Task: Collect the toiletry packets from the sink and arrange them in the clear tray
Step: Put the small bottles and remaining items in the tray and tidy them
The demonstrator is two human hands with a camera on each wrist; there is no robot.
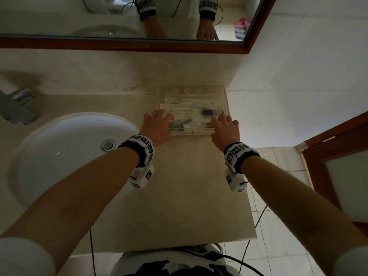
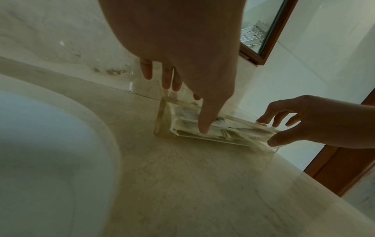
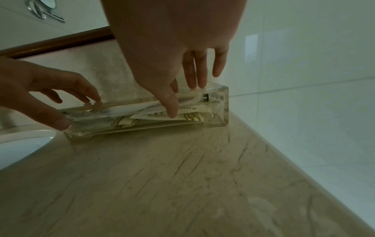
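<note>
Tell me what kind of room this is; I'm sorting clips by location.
Most likely a bathroom: a white sink set in a stone counter, a framed mirror above, tiled walls, toiletry packets in a clear tray.

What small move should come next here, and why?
Probably slide the clear tray back square against the wall. Both the left hand and the right hand touch its near corners, the packets already lie inside, and the sink shows none left.

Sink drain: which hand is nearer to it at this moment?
Left. The left hand touches the clear tray's sink-side end, just beyond the basin from the drain; the right hand touches the tray's far end.
</note>
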